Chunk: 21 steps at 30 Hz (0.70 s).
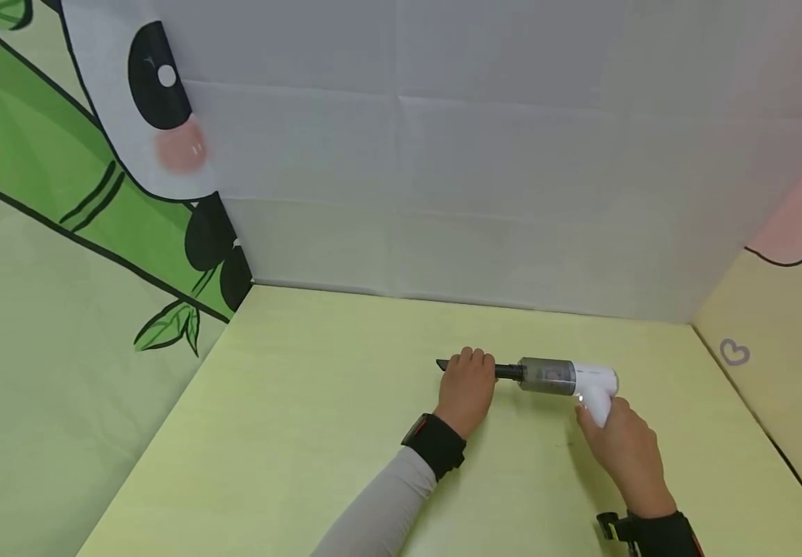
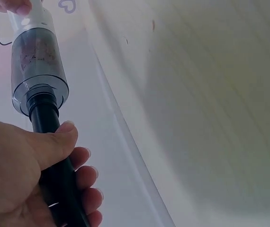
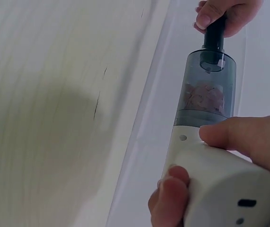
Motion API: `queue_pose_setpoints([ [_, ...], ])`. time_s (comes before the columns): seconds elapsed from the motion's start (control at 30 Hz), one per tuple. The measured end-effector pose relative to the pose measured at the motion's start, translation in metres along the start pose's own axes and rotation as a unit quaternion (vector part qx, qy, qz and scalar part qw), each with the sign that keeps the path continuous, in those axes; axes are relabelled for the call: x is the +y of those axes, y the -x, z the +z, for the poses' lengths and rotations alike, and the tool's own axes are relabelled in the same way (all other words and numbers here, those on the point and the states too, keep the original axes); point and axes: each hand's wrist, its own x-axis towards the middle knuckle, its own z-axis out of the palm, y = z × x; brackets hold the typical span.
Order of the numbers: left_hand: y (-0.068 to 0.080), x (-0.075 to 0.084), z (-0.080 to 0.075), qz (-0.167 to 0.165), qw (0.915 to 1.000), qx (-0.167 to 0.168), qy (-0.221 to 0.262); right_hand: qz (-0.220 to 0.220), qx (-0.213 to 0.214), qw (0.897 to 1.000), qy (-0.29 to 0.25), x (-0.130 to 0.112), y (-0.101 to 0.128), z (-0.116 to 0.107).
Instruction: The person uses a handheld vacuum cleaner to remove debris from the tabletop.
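- Handheld vacuum [image 1: 568,379]: white plastic body, clear grey cylindrical dust cup with debris inside, slim black nozzle [image 1: 508,372]. You hold it level just above the pale yellow-green counter [image 1: 317,433].
- Your left hand [image 1: 466,387]: fingers and thumb wrapped around the nozzle.
- Your right hand [image 1: 623,449]: clamped on the white handle, wrist angled in from the right.

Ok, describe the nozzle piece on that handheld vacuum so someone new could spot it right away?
On the yellow-green tabletop, near the white back wall, both hands hold a small handheld vacuum. Its nozzle is the slim black tube sticking out of the clear dust cup, gripped by the left hand. It is the only black, narrow part; the body in the right hand is white.
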Motion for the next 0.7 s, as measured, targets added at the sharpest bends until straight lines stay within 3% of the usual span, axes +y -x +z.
queue_pose_setpoints([
  [0.2, 0.003, 0.000, -0.002, 0.006, 1.0000, -0.004, 0.001, 0.001, 0.012, 1.000, 0.000, 0.002, 0.008, 0.002],
  [0.7, -0.006, 0.014, -0.005, 0.012, 0.9998, -0.014, 0.008, 0.008, 0.007, 1.000, -0.002, 0.019, 0.001, -0.004],
])
